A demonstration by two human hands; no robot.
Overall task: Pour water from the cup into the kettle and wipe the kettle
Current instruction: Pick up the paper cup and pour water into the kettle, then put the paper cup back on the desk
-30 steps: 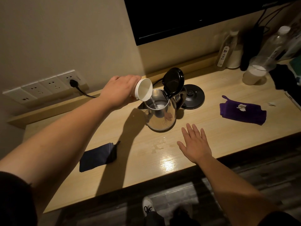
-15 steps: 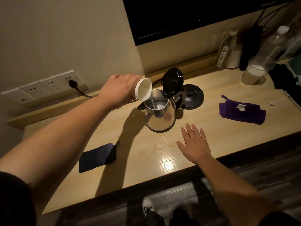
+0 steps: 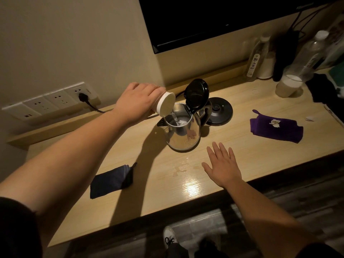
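Note:
A steel kettle (image 3: 183, 135) stands on the wooden table (image 3: 242, 151) with its black lid (image 3: 196, 94) flipped up. My left hand (image 3: 136, 104) grips a white cup (image 3: 165, 104), tipped on its side over the kettle's mouth. A thin stream of water runs from the cup into the kettle. My right hand (image 3: 222, 164) lies flat on the table, fingers straight, just in front and right of the kettle. A folded purple cloth (image 3: 275, 128) lies to the right. A dark blue cloth (image 3: 111, 180) lies to the left near the front edge.
The kettle's black base (image 3: 219, 110) sits behind the kettle. Small water drops (image 3: 179, 167) lie on the table in front of it. Bottles (image 3: 257, 56) and a plastic cup (image 3: 288, 85) crowd the back right. A wall socket strip (image 3: 48, 101) holds one plug.
The cup has tipped slightly further over the kettle and water keeps running in. My right hand has stayed flat in place.

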